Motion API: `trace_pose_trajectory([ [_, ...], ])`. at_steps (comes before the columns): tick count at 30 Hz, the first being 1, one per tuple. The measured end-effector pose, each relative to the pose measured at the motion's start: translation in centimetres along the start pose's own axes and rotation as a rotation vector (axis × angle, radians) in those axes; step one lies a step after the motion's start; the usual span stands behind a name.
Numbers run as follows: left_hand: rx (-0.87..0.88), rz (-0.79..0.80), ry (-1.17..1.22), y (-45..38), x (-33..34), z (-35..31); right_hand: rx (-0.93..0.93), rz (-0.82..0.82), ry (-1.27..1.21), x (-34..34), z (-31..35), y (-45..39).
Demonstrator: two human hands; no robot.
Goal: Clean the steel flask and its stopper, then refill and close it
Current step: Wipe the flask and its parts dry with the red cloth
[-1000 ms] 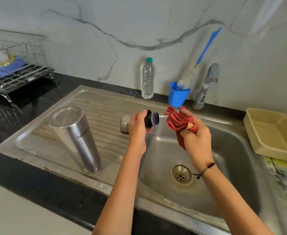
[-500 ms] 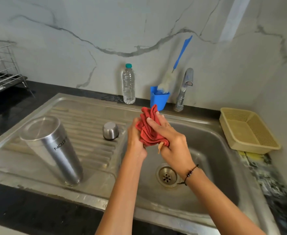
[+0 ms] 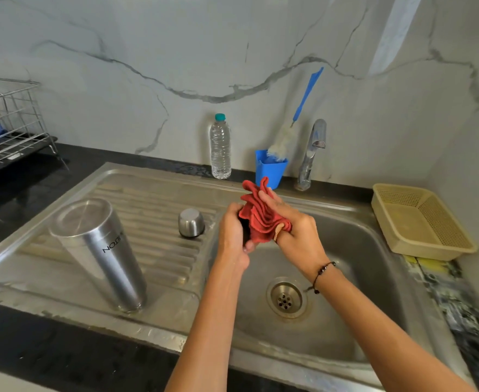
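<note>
two hands meet over the stainless steel sink basin [image 3: 360, 278]. the left hand [image 3: 234, 236] curls round something dark, almost wholly hidden; judged to be the flask's stopper, though only a sliver shows at the palm. the right hand [image 3: 294, 233] grips a bunched red cloth [image 3: 261, 219] and presses it against the left hand's load.

the tall cylindrical brushed-steel flask [image 3: 102, 250] stands mouth-down on the ribbed draining board [image 3: 159, 210], well apart from the hands. a small rounded steel cap [image 3: 191, 222] sits on the board between flask and basin.

risks, as judgement:
- a wet stopper may slip from the left fingers while being rubbed; it would fall toward the round steel drain [image 3: 287, 297].
- the flask is tall on a narrow mouth and ribbed metal; a left elbow swing may topple it.
- the cloth hides the stopper, so missed spots go unseen.
- a clear plastic water bottle with teal cap [image 3: 220, 147] stands at the wall, likely the refill source, and is untouched.
</note>
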State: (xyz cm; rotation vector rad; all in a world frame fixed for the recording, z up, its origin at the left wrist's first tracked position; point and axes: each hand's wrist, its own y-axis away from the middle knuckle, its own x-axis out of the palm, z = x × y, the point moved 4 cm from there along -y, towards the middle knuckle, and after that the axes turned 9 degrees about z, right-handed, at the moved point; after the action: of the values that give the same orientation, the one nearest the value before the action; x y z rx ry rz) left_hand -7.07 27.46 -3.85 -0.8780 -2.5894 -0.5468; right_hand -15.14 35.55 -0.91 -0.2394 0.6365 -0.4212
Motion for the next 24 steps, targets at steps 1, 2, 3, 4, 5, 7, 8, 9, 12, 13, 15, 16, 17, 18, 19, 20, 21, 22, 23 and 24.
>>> trace_pose_trajectory([
  [1, 0.0, -0.02, 0.005, 0.2, -0.1, -0.1, 0.062, -0.018, -0.11, 0.1, -0.3, -0.3],
  [2, 0.001, -0.049, 0.002, 0.2, -0.4, -0.3, 0.111, -0.045, -0.218, 0.2, -0.6, -0.6],
  [3, 0.012, -0.087, -0.018, 0.2, -0.6, -0.4, 0.142, -0.077, -0.292, 0.2, -0.6, -0.6],
  [4, 0.026, -0.129, -0.045, -0.1, -1.1, -0.6, 0.149, -0.097, -0.318, 0.2, -0.2, -0.5],
  [5, 0.037, -0.167, -0.081, -0.2, -1.3, -0.7, 0.126, -0.098, -0.283, 0.2, 0.5, -0.3],
  [7, 0.055, -0.169, -0.095, -0.4, -1.8, -0.7, -0.011, -0.044, -0.049, 0.2, 2.7, 0.3],
  [8, 0.056, -0.139, -0.032, -0.4, -2.0, -0.6, -0.094, -0.009, 0.122, 0.5, 3.6, 0.6],
  [9, 0.064, -0.122, 0.022, -0.2, -2.0, -0.6, -0.147, 0.012, 0.272, 0.9, 4.1, 0.8],
  [12, 0.157, -0.168, -0.037, 0.2, -2.0, -1.4, -0.166, -0.011, 0.455, 1.2, 4.3, 0.8],
  [13, 0.227, -0.227, -0.16, 0.5, -1.9, -2.0, -0.16, -0.03, 0.46, 0.9, 4.5, 0.7],
  [15, 0.324, -0.311, -0.319, 0.8, -1.4, -2.9, -0.105, -0.034, 0.452, 0.4, 4.8, 0.4],
  [16, 0.348, -0.314, -0.351, 1.0, -1.2, -3.1, -0.059, -0.016, 0.44, 0.0, 4.8, 0.1],
  [17, 0.362, -0.308, -0.379, 1.1, -1.0, -3.2, -0.006, 0.013, 0.425, -0.3, 4.8, -0.2],
  [18, 0.364, -0.315, -0.413, 1.2, -0.9, -3.1, 0.045, 0.046, 0.41, -0.5, 4.6, -0.5],
  [19, 0.37, -0.322, -0.446, 1.2, -0.7, -3.1, 0.096, 0.07, 0.394, -0.7, 4.5, -0.8],
  [20, 0.382, -0.322, -0.473, 1.3, -0.6, -3.1, 0.148, 0.086, 0.378, -0.9, 4.3, -1.0],
  [21, 0.406, -0.318, -0.492, 1.4, -0.4, -3.0, 0.195, 0.097, 0.358, -1.1, 4.2, -1.2],
  [22, 0.433, -0.315, -0.508, 1.4, -0.2, -3.0, 0.241, 0.102, 0.335, -1.4, 4.0, -1.4],
  [23, 0.457, -0.3, -0.507, 1.5, 0.0, -3.0, 0.293, 0.108, 0.301, -1.6, 3.9, -1.4],
  [24, 0.478, -0.276, -0.487, 1.6, 0.2, -2.8, 0.355, 0.117, 0.251, -1.9, 3.7, -1.5],
])
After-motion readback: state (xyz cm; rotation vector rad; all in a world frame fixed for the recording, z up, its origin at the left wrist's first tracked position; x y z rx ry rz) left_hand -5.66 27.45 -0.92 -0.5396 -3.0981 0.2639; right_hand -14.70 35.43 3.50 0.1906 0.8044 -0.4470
